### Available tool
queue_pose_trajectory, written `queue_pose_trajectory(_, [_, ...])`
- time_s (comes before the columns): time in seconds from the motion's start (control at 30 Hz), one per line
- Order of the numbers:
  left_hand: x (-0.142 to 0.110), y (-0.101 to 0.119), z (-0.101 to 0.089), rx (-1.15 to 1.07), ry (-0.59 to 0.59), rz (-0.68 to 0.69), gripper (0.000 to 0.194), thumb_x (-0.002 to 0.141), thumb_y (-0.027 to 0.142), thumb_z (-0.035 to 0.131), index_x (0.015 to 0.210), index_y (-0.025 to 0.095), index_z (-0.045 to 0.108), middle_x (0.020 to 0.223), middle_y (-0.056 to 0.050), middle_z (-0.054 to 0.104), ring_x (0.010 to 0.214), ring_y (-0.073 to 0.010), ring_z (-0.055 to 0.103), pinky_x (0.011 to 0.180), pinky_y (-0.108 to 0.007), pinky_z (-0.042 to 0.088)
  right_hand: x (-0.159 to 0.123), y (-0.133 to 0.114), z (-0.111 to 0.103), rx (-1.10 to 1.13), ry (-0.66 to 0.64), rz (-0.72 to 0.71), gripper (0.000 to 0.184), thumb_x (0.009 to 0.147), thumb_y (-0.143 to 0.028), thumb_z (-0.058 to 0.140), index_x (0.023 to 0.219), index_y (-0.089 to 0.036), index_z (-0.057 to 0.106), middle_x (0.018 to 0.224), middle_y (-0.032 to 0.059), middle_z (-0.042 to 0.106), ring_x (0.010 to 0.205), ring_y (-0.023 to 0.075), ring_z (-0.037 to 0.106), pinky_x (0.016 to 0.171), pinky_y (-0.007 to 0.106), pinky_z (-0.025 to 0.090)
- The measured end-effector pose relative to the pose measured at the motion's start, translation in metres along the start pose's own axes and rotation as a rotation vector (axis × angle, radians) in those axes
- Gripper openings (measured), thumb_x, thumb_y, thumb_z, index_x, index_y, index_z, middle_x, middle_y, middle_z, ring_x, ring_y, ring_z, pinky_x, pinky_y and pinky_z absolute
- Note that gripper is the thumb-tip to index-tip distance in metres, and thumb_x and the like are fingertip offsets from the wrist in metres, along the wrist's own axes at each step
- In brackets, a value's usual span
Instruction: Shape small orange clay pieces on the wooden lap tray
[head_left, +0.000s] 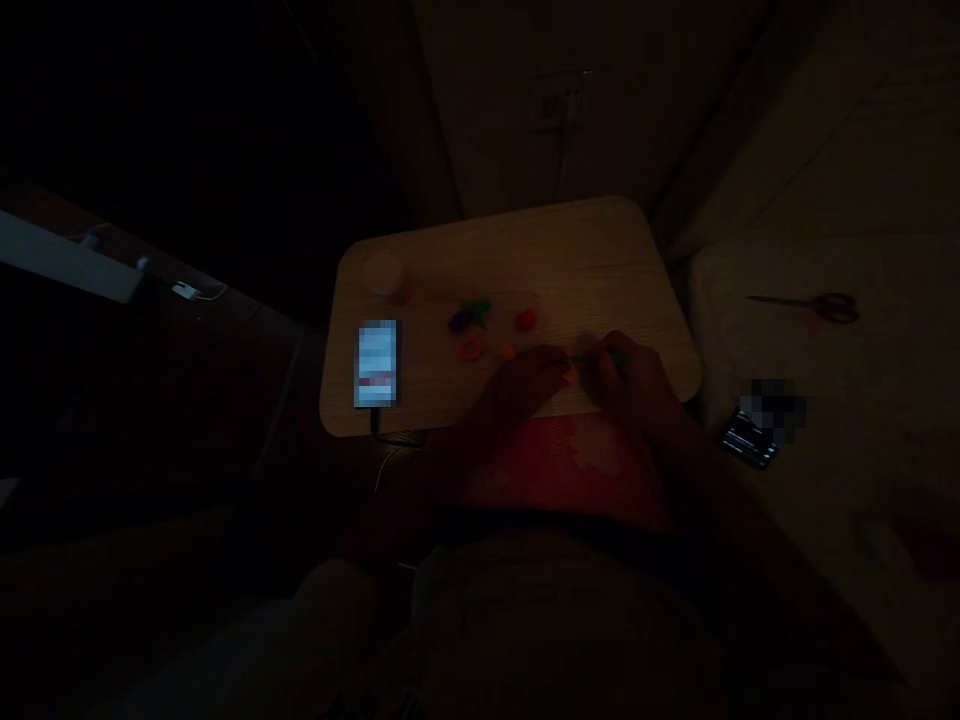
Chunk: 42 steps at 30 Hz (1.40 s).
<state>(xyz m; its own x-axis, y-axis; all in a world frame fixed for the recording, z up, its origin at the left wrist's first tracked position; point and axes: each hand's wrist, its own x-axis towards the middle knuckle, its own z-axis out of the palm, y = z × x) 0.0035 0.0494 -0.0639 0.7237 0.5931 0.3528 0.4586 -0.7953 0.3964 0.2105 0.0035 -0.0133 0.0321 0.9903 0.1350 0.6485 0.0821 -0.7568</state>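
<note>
The scene is very dark. My left hand (pixel 531 375) rests low over the small wooden table, its fingers closed around a small orange piece (pixel 570 377) that looks like modelling clay. From the right, my right hand (pixel 628 368) pinches a thin green stick-like tool (pixel 618 359), whose tip points toward the left fingertips. Just beyond the hands lie a red lump (pixel 526 319), a yellow-orange lump (pixel 505 351), a red ring-like piece (pixel 471 348), a green piece (pixel 481 312) and a dark purple lump (pixel 459 322). Shadow hides the fine finger contacts.
A lit phone (pixel 376 363) with a cable stands on the table's (pixel 592 240) left side, before a round lidded tub (pixel 387 277). Scissors (pixel 814 304) and another phone (pixel 752 436) lie on the pale surface at right. A red sheet-like thing (pixel 555 465) is below the table edge.
</note>
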Motion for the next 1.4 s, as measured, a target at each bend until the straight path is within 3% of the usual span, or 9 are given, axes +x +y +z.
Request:
queue_pose_trajectory(0.27, [-0.001, -0.002, 0.000, 0.024, 0.000, 0.012, 0.020, 0.103, 0.025, 0.066, 0.118, 0.017, 0.076, 0.128, -0.013, 0.075, 0.126, -0.0247, 0.072, 0.113, -0.046, 0.061, 0.011, -0.003, -0.004, -0.051, -0.016, 0.006, 0.019, 0.097, -0.041, 0.049, 0.083, -0.028, 0.048, 0.072, 0.0086, 0.067, 0.062, 0.0254, 0.060, 0.061, 0.037, 0.041])
queue_pose_trajectory(0.57, [-0.002, -0.002, 0.000, 0.017, 0.029, 0.035, 0.026, 0.108, 0.030, 0.057, 0.122, 0.018, 0.076, 0.135, -0.013, 0.074, 0.126, -0.0238, 0.072, 0.113, -0.045, 0.061, 0.009, -0.013, 0.006, -0.017, -0.112, -0.026, 0.020, 0.098, -0.039, 0.049, 0.082, -0.027, 0.047, 0.073, 0.0100, 0.070, 0.062, 0.0248, 0.062, 0.060, 0.036, 0.042])
queue_pose_trajectory(0.87, [-0.002, 0.000, -0.001, 0.042, 0.049, 0.057, 0.023, 0.107, 0.026, 0.060, 0.122, 0.016, 0.074, 0.128, -0.013, 0.077, 0.124, -0.0241, 0.073, 0.110, -0.044, 0.063, 0.002, -0.008, 0.000, -0.076, -0.027, -0.039, 0.015, 0.097, -0.035, 0.051, 0.086, -0.025, 0.054, 0.079, 0.0129, 0.075, 0.067, 0.0263, 0.067, 0.063, 0.035, 0.045])
queue_pose_trajectory(1.4, [-0.002, -0.001, -0.002, -0.014, 0.007, 0.025, 0.025, 0.105, 0.025, 0.063, 0.127, 0.018, 0.074, 0.133, -0.014, 0.074, 0.127, -0.0248, 0.072, 0.112, -0.045, 0.061, 0.004, 0.001, 0.004, 0.132, -0.098, -0.041, 0.023, 0.098, -0.040, 0.050, 0.082, -0.025, 0.056, 0.073, 0.0073, 0.071, 0.064, 0.0225, 0.063, 0.060, 0.035, 0.044])
